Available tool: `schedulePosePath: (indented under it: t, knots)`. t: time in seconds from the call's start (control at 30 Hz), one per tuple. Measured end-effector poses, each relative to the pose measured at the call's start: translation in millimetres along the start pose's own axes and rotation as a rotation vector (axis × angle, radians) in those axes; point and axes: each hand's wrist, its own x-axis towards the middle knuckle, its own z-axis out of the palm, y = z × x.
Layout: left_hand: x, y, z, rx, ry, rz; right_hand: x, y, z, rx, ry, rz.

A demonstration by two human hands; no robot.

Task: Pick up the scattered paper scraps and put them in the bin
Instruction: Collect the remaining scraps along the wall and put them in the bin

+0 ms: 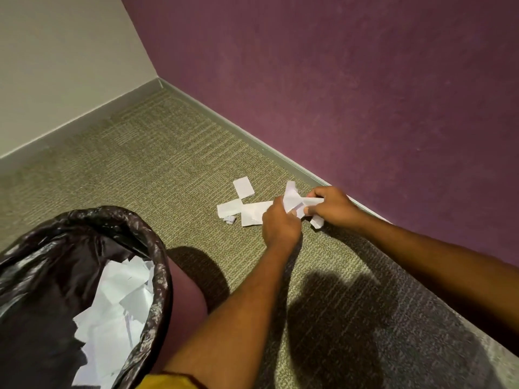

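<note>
The left hand (280,223) and the right hand (332,206) meet low over the carpet (168,153), both closed on a crumpled bunch of paper scraps (295,199) held between them. A corner of that bunch sticks up above the left knuckles, and a smaller bit (317,221) shows under the right hand, though whether it is gripped or lying on the floor is hard to tell. Just left of the hands, more loose scraps (243,187) lie flat on the carpet, some overlapping, close to the grey skirting (252,141) under the purple wall (365,80). The bin (157,265), lined with a black bag, stands at the lower left, well apart from the hands, with white paper pieces (118,299) already inside.
</note>
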Motion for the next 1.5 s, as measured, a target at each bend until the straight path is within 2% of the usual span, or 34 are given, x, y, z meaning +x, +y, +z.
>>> schedulePosePath:
  t: [0.13,0.27,0.5,0.67,1.07,1.17,1.27,1.5]
  knots:
    - [-13.2,9.3,-11.0,-0.467,-0.050,-0.212,-7.9,-17.1,-0.6,0.169,-0.026,0.055]
    - [-17.2,6.7,-13.1,-0.766,-0.089,-0.285,-20.9,-38.4,-6.0,0.325,-0.108,0.086]
    - [-46.1,27.0,-38.4,-1.034,-0.018,-0.295,-38.6,-75.1,-23.9,0.562,-0.204,0.116]
    - [-64.6,46.4,-62.7,-1.184,0.017,-0.340,-60.5,-107.3,-45.0,0.705,-0.327,0.071]
    - [-143.6,115.9,-184.4,-1.416,0.173,-0.237,-123.5,-208.9,-66.0,0.800,-0.421,-0.154]
    - [-172.1,107.9,-224.2,-1.442,0.181,-0.222,-141.8,-235.3,-51.1,0.797,-0.490,-0.196]
    - [-195.6,91.5,-257.6,-1.577,0.196,-0.196,-159.1,-262.7,-31.1,0.767,-0.590,-0.241]
    - [-209.9,56.8,-288.1,-1.942,0.394,-0.353,-179.9,-311.2,23.0,0.573,-0.776,-0.284]
